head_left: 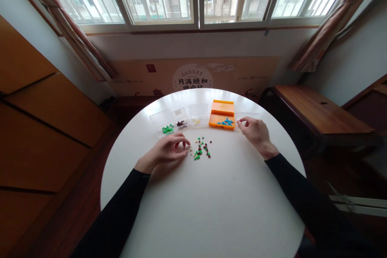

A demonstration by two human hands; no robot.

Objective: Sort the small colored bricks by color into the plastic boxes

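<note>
On the round white table [211,209] lies a loose pile of small green, dark red and tan pieces [201,148]. My left hand [171,150] rests just left of the pile, fingers curled with the tips pinched together; whether it grips a piece is too small to tell. My right hand [255,131] sits at the right end of the row of boxes, fingertips pinched beside the orange tray [222,109] holding blue pieces [226,122]. A clear lid or box [248,115] lies under its fingertips.
A row of clear boxes stands behind the pile: one with green pieces [165,125], one with dark pieces [181,121], one with yellow pieces [198,116]. A wooden bench [317,109] is to the right, wooden panels [36,129] to the left, windows behind.
</note>
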